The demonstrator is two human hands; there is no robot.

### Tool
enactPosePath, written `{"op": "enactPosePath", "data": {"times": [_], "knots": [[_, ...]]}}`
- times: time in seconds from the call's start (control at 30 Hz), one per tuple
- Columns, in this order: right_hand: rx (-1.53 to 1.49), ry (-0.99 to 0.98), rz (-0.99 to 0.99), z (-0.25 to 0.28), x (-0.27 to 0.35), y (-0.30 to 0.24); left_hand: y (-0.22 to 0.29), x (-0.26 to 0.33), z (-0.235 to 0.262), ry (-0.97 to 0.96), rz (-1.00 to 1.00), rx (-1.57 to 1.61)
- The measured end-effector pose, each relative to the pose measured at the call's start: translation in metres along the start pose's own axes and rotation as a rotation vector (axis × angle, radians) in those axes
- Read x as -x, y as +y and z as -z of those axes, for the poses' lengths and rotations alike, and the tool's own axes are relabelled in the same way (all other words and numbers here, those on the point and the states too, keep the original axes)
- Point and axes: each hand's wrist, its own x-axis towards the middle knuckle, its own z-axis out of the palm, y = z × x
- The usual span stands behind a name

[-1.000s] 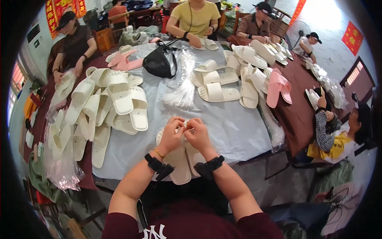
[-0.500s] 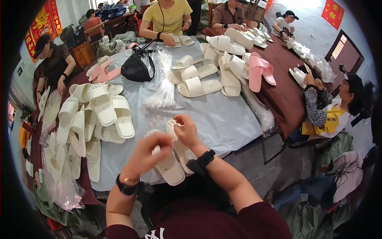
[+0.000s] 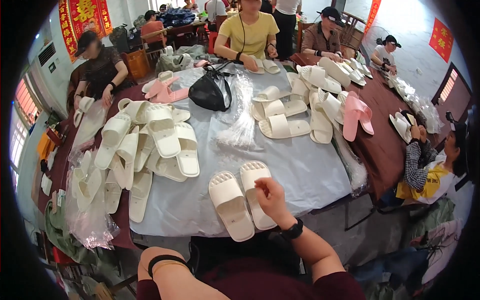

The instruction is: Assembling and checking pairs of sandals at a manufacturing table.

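Note:
Two cream slippers lie side by side at the table's near edge, toes pointing away from me. The left slipper (image 3: 231,206) shows whole, with its bumpy insole and wide strap. Over the right slipper (image 3: 254,173) is my right hand (image 3: 272,200), its fingers curled in beside the strap; whether they pinch anything is hidden. My left hand (image 3: 154,256) is low at the left, off the table edge and bent downward at the wrist. Its fingers are out of sight behind the wrist and forearm.
A pile of cream slippers (image 3: 162,131) is at the left, beside clear plastic bags (image 3: 90,220). Mid-table lie a black bag (image 3: 210,90) and clear plastic wrap (image 3: 242,110). More slippers (image 3: 282,127) and a pink slipper (image 3: 356,117) are at right. Several people sit around.
My left hand has left the slippers and dropped to the lower left. My right hand has moved right, to the right slipper. The view has shifted, and both slippers now show more fully.

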Motion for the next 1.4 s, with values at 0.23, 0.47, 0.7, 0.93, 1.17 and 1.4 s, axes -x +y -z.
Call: {"op": "enactPosePath", "data": {"times": [0.23, 0.47, 0.7, 0.93, 1.17, 1.4], "knots": [[0.099, -0.164, 0.016, -0.003, 0.020, 0.004, 0.002, -0.007, -0.009, 0.103, -0.096, -0.165], [0.153, -0.196, -0.076, -0.011, 0.015, 0.002, 0.020, -0.002, 0.002, 0.071, -0.044, -0.015], [0.351, -0.292, -0.076, -0.014, 0.013, 0.005, 0.009, -0.012, -0.004, 0.114, -0.067, -0.170], [0.418, -0.337, -0.118, -0.009, 0.011, 0.002, 0.010, -0.006, 0.003, 0.089, -0.120, -0.169], [0.507, -0.363, -0.103, -0.018, 0.010, 0.004, 0.014, -0.011, -0.002, 0.097, -0.124, -0.192], [0.625, -0.390, -0.156, -0.021, 0.008, 0.000, 0.013, -0.010, 0.000, 0.021, -0.105, -0.083]]}}
